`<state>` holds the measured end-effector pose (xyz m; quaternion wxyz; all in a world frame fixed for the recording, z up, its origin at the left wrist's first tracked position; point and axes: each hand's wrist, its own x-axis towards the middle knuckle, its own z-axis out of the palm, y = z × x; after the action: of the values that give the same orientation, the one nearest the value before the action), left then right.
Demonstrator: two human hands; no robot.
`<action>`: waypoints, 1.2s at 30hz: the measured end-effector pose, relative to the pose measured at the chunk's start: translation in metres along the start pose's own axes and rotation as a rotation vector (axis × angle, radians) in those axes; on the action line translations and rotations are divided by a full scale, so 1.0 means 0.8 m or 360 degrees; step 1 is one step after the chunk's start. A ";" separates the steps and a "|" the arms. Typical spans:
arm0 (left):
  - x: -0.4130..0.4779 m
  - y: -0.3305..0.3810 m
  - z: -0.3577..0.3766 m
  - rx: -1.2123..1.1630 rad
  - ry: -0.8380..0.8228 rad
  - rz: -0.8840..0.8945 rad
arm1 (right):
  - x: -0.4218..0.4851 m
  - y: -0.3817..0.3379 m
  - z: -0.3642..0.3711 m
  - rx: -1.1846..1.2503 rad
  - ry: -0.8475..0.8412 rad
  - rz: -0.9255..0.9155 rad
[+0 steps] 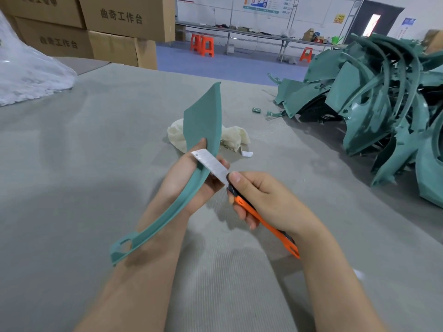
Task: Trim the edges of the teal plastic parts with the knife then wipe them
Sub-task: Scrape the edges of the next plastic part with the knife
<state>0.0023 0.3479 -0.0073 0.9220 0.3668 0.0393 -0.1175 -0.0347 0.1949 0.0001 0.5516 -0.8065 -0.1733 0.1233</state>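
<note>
The left hand (178, 179) grips the teal part (202, 116), raised just nearer than the cloth (233, 137). The right hand (266, 200) grips the knife (273, 232), its blade on the part's edge. The blade lies close to the left fingers, so a slip off the curved edge could cut them.

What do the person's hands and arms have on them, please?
Nothing that shows: the left hand and the right hand are bare, with no gloves, rings, watch or bands. No sleeves are in view.
</note>
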 end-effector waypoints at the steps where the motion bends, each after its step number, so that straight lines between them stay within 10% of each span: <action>1: 0.000 0.001 -0.001 -0.0046 -0.0010 -0.0011 | 0.000 0.000 0.001 -0.0006 -0.0024 0.0008; 18: 0.001 0.000 -0.001 -0.0219 -0.0023 0.0061 | -0.003 -0.007 0.012 -0.0049 -0.0146 0.0045; 30: 0.003 0.010 0.001 -0.0249 0.0213 0.0165 | -0.016 -0.016 0.027 -0.0078 -0.0866 0.0030; 36: -0.001 0.002 0.004 0.0282 0.0549 0.0359 | 0.000 0.002 -0.011 -0.0002 0.0343 0.0059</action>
<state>0.0020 0.3470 -0.0036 0.8732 0.4630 0.1447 0.0480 -0.0307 0.1870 0.0015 0.5642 -0.8185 -0.0982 0.0459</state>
